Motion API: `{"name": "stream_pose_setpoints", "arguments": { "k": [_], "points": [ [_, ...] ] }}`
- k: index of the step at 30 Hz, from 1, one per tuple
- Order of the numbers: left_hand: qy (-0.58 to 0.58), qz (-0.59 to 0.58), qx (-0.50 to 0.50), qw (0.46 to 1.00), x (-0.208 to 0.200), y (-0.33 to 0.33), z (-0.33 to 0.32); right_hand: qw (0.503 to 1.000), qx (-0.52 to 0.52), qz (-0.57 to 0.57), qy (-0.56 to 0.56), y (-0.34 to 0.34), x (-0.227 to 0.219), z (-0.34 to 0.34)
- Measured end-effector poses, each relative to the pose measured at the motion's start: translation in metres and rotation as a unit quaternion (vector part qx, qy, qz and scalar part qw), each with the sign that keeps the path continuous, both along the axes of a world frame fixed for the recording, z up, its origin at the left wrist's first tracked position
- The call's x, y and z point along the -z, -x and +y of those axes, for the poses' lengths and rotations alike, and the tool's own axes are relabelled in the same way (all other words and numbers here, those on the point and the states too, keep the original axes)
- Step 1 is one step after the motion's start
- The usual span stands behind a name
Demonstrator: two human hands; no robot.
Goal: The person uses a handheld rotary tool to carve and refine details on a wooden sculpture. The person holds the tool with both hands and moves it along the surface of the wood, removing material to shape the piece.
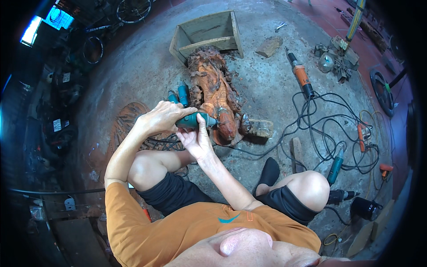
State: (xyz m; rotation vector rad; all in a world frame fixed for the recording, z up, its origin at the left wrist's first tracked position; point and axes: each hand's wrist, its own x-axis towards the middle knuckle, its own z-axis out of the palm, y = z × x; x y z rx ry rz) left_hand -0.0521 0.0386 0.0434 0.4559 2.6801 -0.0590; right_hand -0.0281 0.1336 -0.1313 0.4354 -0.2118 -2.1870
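A green die grinder (190, 121) lies sideways in both of my hands, its nose and bit pointing right at the near end of a carved reddish-brown wood piece (214, 86). My left hand (163, 116) grips the back of the tool's body from above. From below, my right hand (195, 139) closes round its front part, thumb up along the nose. Whether the bit touches the wood, I cannot tell. The carving slants away from me, its far end against an open wooden box (205, 43). A small wood block (260, 128) lies beside its near end.
Two more green grinders (183, 92) stand just left of the carving. A round tray of carving bits (126, 120) sits beside my left knee. At right lie an orange grinder (302, 78), tangled black cables (318, 127) and another green tool (336, 167). Motorbikes (58, 120) line the left.
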Motion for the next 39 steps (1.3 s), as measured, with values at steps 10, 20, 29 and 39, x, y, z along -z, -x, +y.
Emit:
{"name": "stream_pose_setpoints", "arguments": {
  "k": [10, 20, 29, 39],
  "points": [
    [0.004, 0.020, -0.002, 1.000, 0.011, -0.012, -0.012, 1.000, -0.014, 0.017, -0.010, -0.010, -0.001, -0.001],
    [-0.026, 0.045, 0.004, 0.999, 0.013, -0.012, -0.018, 1.000, 0.008, 0.025, -0.014, -0.005, -0.009, 0.003],
    [-0.053, 0.041, 0.009, 0.998, 0.023, -0.006, -0.023, 0.999, 0.009, 0.025, -0.017, -0.002, -0.001, 0.001],
    [-0.080, 0.038, 0.000, 0.996, 0.032, -0.011, -0.035, 0.999, 0.005, 0.021, -0.037, -0.007, -0.003, -0.003]
  ]
}}
